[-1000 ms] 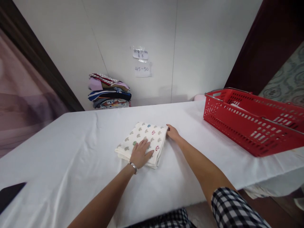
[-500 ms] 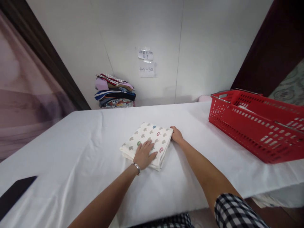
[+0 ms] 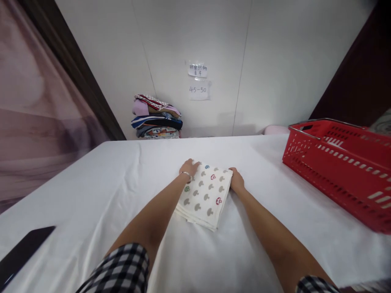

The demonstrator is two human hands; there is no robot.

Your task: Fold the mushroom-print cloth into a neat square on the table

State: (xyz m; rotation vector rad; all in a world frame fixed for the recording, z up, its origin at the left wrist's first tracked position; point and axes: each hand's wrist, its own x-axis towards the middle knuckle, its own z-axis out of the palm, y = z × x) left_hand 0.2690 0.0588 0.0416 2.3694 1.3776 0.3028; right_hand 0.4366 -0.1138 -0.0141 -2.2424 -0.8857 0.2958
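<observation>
Cloth [image 3: 205,191]: gap rightward — basket [image 3: 339,176].
Left hand [image 3: 188,168]: on far-left corner.
Right hand [image 3: 237,180]: at far-right corner — both grips unclear.

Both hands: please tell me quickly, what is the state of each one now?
Left hand: on the far left corner of the folded mushroom-print cloth; grip cannot be told.
Right hand: at the cloth's far right corner; grip cannot be told.

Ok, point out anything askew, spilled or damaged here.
No spill or damage shows. Two small things look untidy: the cloth has lower layers peeking out past its near edge, so the fold seems uneven, and the tablecloth is creased on the left rather than lying flat.
</observation>
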